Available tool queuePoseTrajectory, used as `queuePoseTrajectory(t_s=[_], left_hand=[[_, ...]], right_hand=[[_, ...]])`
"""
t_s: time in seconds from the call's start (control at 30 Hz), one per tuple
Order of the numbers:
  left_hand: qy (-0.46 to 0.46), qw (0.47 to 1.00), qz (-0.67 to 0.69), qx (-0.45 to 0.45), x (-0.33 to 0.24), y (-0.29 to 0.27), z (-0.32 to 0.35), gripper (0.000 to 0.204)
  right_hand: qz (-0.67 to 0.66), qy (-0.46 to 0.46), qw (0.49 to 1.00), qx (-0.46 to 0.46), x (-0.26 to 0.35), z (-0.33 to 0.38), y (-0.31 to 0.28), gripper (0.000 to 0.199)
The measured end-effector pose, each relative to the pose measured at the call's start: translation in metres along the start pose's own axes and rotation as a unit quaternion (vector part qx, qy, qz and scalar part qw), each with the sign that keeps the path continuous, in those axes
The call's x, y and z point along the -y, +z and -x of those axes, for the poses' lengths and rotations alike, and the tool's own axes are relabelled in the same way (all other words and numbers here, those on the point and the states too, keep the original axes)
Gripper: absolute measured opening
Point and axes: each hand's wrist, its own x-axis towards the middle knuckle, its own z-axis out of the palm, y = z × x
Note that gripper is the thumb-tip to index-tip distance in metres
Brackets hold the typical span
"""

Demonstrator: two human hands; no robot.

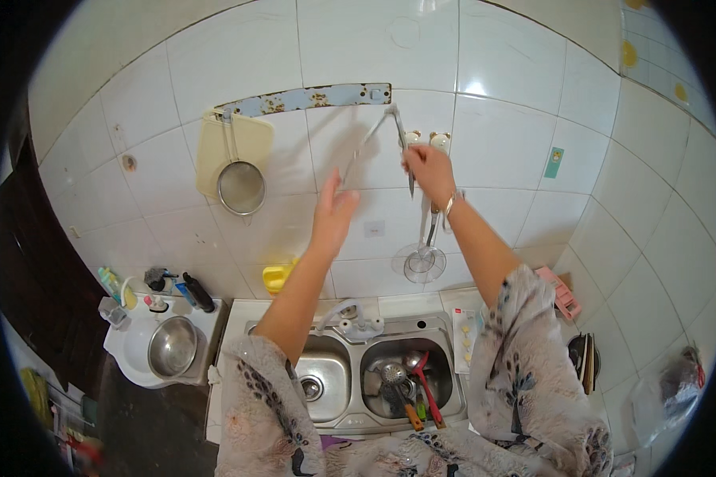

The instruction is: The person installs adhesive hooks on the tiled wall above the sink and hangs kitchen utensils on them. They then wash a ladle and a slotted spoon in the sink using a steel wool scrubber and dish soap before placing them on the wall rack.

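Double steel sink [350, 413] below white tiled wall [517, 135]; right hand [428, 171] pinching tongs [378, 139], left hand [332, 211] spread

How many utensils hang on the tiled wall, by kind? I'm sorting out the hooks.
Mesh strainer: 1
Cutting board: 1
Tongs, at the right hand: 1
Ladle-like utensils: 2, as far as the overlap shows
Total: 5
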Motion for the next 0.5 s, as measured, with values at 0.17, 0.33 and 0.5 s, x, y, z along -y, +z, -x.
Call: queuePoseTrajectory(t_s=[0.17, 0.33, 0.5], left_hand=[[0.013, 0.996, -0.083, 0.003, -0.014, 0.001, -0.055, 0.068], [0.022, 0.992, -0.120, 0.033, 0.002, -0.002, -0.078, 0.069], [0.041, 0.983, -0.174, 0.046, 0.013, 0.001, -0.102, 0.068]], right_hand=[[-0.037, -0.007, 0.999, -0.032, -0.009, -0.075, 0.014, 0.025], [0.007, -0.002, 1.000, -0.020, -0.020, -0.093, 0.022, 0.026], [0.025, 0.011, 0.999, -0.043, -0.027, -0.105, 0.030, 0.025]])
